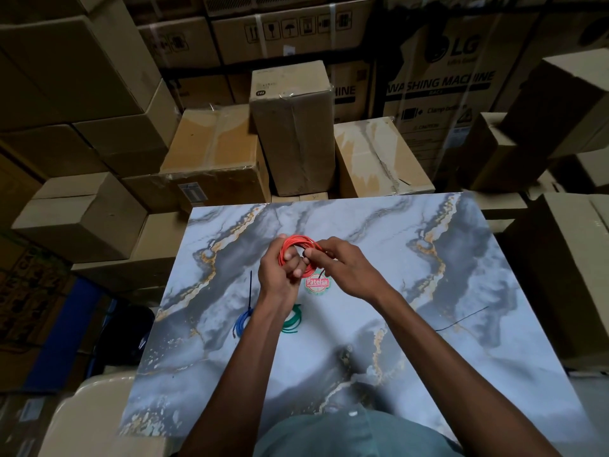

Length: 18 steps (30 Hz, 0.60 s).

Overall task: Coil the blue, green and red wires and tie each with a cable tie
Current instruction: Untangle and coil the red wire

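Red wire (298, 250): coiled into a ring, held up over the middle of the marble-patterned table (428, 324), between both hands.
Left hand (280, 275): fingers curled closed through and around the coil's left side.
Right hand (342, 268): thumb and fingertips pinched shut at the coil's right side on a thin black cable tie (321, 271) — its tail hangs below the hand.
Blue wire (242, 321): coiled, flat on the table left of the left forearm, a black tie sticking up from it.
Green wire (293, 319): coiled, just right of that forearm.
Spare black tie (461, 319): lies alone — well apart, to the right.
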Each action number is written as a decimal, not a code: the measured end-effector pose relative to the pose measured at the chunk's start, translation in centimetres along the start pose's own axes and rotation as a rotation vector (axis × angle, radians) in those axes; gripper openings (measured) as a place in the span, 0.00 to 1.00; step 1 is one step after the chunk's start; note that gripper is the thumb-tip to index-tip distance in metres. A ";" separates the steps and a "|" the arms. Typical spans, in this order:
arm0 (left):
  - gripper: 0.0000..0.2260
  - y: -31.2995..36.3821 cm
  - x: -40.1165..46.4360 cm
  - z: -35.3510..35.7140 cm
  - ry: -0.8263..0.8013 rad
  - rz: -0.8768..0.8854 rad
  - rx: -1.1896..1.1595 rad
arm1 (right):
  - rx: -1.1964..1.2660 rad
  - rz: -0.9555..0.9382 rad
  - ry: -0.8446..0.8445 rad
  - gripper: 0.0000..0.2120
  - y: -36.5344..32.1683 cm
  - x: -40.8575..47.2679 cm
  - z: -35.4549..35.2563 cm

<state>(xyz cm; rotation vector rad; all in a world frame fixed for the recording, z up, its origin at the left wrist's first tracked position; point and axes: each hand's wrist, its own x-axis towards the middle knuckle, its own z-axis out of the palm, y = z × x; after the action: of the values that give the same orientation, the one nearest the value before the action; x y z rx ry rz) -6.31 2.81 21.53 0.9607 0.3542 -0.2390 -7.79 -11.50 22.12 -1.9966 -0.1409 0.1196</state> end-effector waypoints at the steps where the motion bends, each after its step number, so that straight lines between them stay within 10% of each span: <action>1: 0.22 0.0 -0.1 0.2 0.012 -0.013 0.014 | -0.004 0.001 0.012 0.16 0.3 0.1 0.0; 10: 0.20 -1.3 0.2 0.9 0.193 0.200 0.441 | -0.120 -0.059 0.161 0.16 1.3 0.6 0.7; 18: 0.27 -2.6 2.0 -1.5 0.045 -0.054 0.428 | -0.360 -0.099 -0.030 0.18 1.8 2.2 -1.8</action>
<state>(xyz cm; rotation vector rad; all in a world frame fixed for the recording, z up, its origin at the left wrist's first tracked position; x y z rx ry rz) -5.70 2.56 18.01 1.3803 0.3785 -0.3514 -5.22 -13.54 21.24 -2.3421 -0.2975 0.0636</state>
